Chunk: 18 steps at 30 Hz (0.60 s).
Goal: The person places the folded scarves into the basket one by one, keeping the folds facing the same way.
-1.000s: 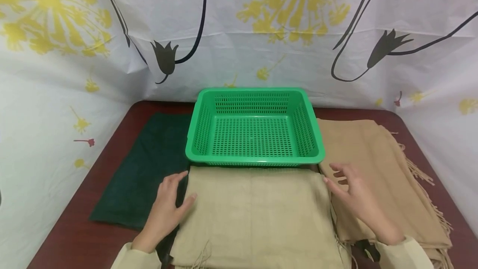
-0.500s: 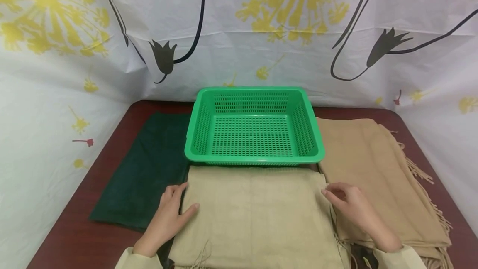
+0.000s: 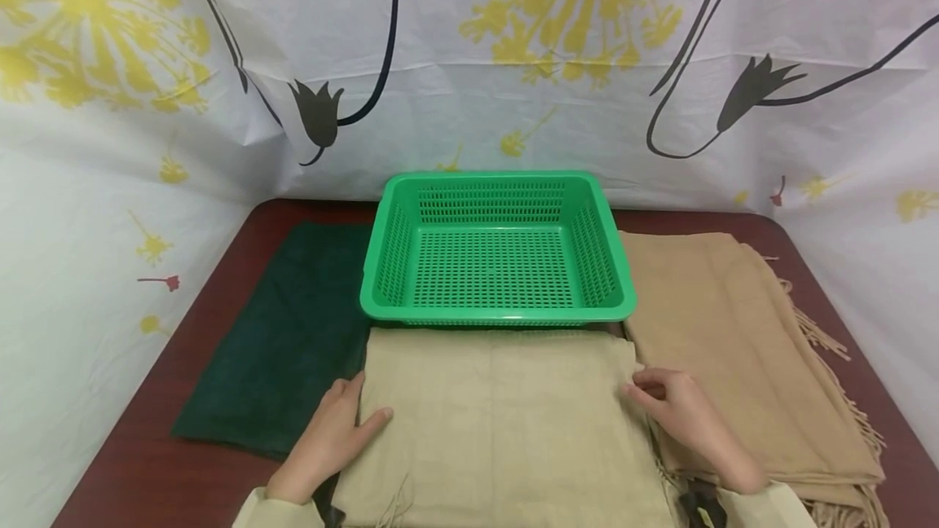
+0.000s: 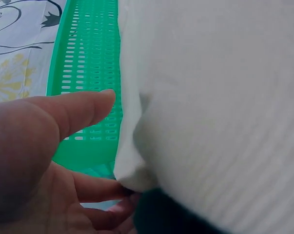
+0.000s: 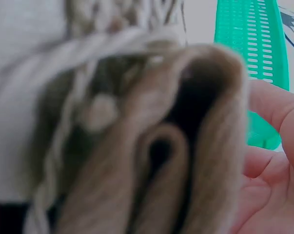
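Observation:
A folded beige scarf (image 3: 499, 422) with loose fringe lies flat in front of the green basket (image 3: 499, 314). My left hand (image 3: 326, 438) is at its left edge, thumb stretched over the top and fingers along the side; in the left wrist view, the fingertips (image 4: 120, 209) reach under a corner of the cloth. On the opposite edge, my right hand (image 3: 682, 410) pinches the scarf between thumb and curled fingers. Thick folded layers (image 5: 210, 141) fill much of the right wrist view, blurred, and hide the right fingertips.
A dark green folded cloth (image 3: 282, 341) lies at the left on the dark red table (image 3: 157, 463). On the right is a folded tan fringed scarf (image 3: 741, 357), partly beneath my right hand. A white patterned sheet (image 3: 455, 104) hangs behind and at both sides.
Both hands have lowered toward the viewer and onto the scarf's side edges. The right fingers have closed from spread to a pinch on the edge. The basket and other cloths have stayed in place.

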{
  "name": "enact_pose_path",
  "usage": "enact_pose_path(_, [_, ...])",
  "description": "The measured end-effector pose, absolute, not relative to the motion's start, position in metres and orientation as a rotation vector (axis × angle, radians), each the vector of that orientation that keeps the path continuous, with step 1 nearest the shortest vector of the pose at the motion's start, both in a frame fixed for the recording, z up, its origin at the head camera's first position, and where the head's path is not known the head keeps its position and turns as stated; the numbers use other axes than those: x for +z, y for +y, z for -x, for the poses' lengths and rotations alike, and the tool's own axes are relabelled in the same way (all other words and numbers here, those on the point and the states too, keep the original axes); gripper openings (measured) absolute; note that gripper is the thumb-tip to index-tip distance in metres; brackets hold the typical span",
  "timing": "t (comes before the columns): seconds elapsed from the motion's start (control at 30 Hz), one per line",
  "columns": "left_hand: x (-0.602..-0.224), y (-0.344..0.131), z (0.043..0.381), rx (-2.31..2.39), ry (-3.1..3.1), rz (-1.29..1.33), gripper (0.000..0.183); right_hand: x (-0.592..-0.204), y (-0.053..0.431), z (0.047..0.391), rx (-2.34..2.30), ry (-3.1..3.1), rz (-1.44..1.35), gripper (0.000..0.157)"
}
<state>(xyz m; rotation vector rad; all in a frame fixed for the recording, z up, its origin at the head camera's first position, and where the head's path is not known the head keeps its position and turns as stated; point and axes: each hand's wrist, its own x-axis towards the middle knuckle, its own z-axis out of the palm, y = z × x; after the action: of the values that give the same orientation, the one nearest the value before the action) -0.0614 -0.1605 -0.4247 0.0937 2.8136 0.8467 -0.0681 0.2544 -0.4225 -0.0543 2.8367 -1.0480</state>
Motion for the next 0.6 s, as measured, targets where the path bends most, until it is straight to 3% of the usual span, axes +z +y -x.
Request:
enact_pose_path(0.3, [-0.431,-0.156,0.062,0.853,2.819,-0.157,0.064,-0.423,0.249,0.07,-0.974,2.813,0.062,0.035])
enact_pose_path(0.6, [-0.431,-0.154,0.067,0.876,2.783,-0.058,0.053,-0.426,0.242,0.069,-0.946,2.871,0.129,0.033])
